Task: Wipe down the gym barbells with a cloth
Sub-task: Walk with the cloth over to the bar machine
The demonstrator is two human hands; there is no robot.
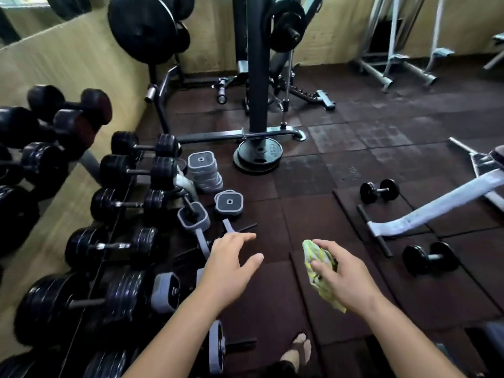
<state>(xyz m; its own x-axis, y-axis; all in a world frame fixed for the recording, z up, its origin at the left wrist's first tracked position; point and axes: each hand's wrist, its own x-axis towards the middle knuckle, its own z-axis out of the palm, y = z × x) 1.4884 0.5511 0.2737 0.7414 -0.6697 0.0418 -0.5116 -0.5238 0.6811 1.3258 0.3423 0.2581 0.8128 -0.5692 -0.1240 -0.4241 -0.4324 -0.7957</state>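
Head view: I log the right grip clenched around the cloth, wadded ready for wiping. Left grip released, fingers spread toward the barbells lined up at left, probably to steady one.

Was paved in dark rubber floor tiles. Bore a far dumbbell and a near dumbbell at right, a stack of grey square plates beside round black plates.
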